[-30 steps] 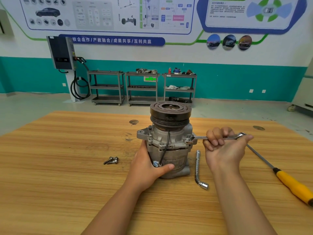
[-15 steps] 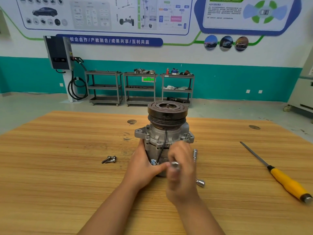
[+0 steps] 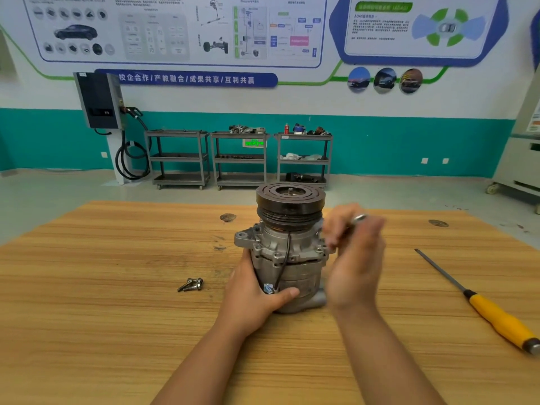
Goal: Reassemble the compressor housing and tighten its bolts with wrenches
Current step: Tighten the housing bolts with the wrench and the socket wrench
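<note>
- Head cam, looking down at a wooden table in a workshop. I see two bare forearms coming in from the bottom edge.
- Compressor stands upright near the table's centre, long axis vertical. Black pulley on top, grey housing below w/ a thin black wire down the front.
- L hand grips the lower housing from the left. Thumb lies across the front; the other fingers wrap behind, out of sight. It looks to be bracing the unit.
- R hand is just beside the housing's right side, level w/ the flange, and badly motion-blurred.
- R fingers look curled round a wrench. Only a bright ring end shows above the knuckles; the shaft and working end are too smeared to trace.
- Key relation: the flange bolt ears sit directly left of the R fingers, near touching. I can't tell if the wrench is seated on a bolt head.
- R hand is nearer that side; L is tied up holding.
- My read: tightening stage. The next move prob. needs the wrench end square on a right-side bolt, swung horizontally across the upright axis, while L resists the twist.
- Two loose bolts lie on the table left of the L hand, apart from the unit, so prob. not all fasteners are in yet.
- Yellow-handled screwdriver lies well apart on the right.
</note>
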A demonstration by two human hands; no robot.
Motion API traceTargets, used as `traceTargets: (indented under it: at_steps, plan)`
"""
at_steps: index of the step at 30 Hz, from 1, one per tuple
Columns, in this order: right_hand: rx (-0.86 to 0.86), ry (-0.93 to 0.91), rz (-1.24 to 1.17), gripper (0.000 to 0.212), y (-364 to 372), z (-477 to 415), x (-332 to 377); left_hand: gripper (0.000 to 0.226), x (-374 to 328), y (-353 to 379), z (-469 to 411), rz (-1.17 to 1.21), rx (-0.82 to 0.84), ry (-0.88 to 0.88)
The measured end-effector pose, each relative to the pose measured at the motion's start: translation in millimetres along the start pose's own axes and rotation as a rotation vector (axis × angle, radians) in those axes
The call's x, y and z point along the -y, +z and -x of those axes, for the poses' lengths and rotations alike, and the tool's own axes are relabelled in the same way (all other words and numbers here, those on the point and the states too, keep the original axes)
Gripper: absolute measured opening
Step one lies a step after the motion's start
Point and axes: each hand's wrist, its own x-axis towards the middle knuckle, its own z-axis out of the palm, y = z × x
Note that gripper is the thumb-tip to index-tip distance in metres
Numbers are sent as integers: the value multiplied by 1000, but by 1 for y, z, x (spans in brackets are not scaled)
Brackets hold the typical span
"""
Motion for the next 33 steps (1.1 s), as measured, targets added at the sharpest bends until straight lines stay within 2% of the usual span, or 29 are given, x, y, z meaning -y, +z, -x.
traceTargets:
  at_steps: [2, 5, 17, 26, 33]
  plan:
    - [-124, 165, -217, 61, -17, -17, -2, 96, -2, 0, 2, 6, 2, -5]
    - [-213, 407, -469, 65, -42, -34, -18, 93, -1, 0, 1, 19, 8, -13]
    - [-332, 724, -694, 70, -68, -45, -54, 94, 0, 1, 2, 13, 9, -4]
    - [-403, 678, -721, 70, -69, -32, -53, 87, 0, -1, 0, 13, 12, 18]
    - [-513, 489, -660, 69, -56, -17, -41, 80, -2, -3, -2, 28, 44, 23]
